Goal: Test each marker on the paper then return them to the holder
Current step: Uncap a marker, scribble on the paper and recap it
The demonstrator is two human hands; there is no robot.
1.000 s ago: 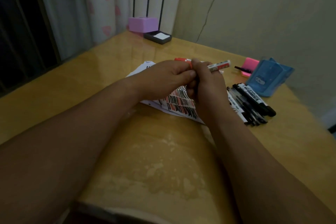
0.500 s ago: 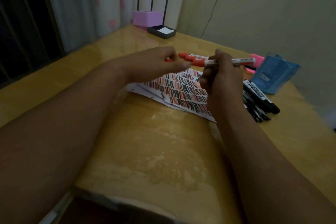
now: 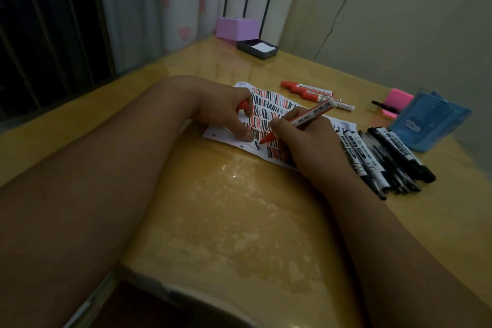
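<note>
My right hand [image 3: 300, 138] grips an uncapped red marker [image 3: 306, 118], its tip touching the white paper [image 3: 269, 104] covered in red and black strokes. My left hand [image 3: 226, 114] holds the red cap [image 3: 242, 106] while its fingertips press on the paper's left part. Several capped red markers [image 3: 314, 93] lie beyond the paper. A pile of black markers [image 3: 386, 160] lies to the right of my right hand. The blue holder [image 3: 428, 120] lies at the far right of the table.
A pink sticky-note block [image 3: 398, 98] with a black pen sits behind the holder. A purple box [image 3: 237, 28] and a black tray with a white note [image 3: 257, 49] stand at the table's far corner. Wall to the right, curtain and railing to the left.
The cap came off the red marker and stayed in my left hand. My right hand turned the marker and brought its tip down onto the paper. My left hand dropped onto the sheet.
</note>
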